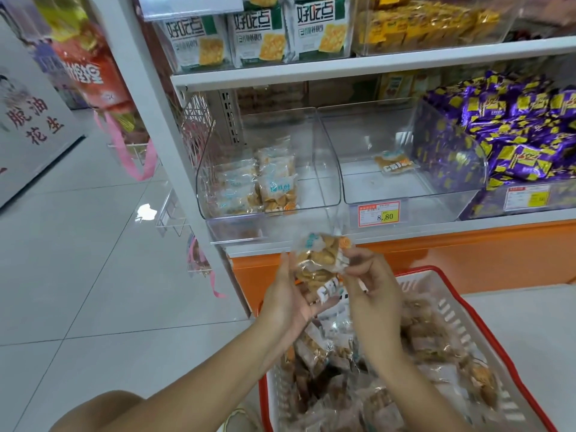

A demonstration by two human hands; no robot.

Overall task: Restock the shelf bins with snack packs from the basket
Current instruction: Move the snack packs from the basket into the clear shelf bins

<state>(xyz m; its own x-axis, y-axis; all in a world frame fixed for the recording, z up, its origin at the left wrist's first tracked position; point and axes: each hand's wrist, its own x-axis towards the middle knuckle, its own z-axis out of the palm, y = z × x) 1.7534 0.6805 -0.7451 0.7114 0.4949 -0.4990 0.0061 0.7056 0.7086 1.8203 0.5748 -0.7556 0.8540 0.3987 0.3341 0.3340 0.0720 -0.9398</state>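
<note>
My left hand and my right hand hold a small stack of clear snack packs between them, above the far end of the basket. The left palm cups the packs from the left; my right fingers pinch the top pack at its right edge. The white basket with a red rim sits low at the right, full of several similar packs. On the shelf, the left clear bin holds several packs at its front left. The middle clear bin holds a single pack.
A bin of purple-and-yellow packs stands to the right of the middle bin. A price tag reading 8.80 hangs on the shelf edge. White cracker bags fill the upper shelf. The white upright post and tiled floor lie left.
</note>
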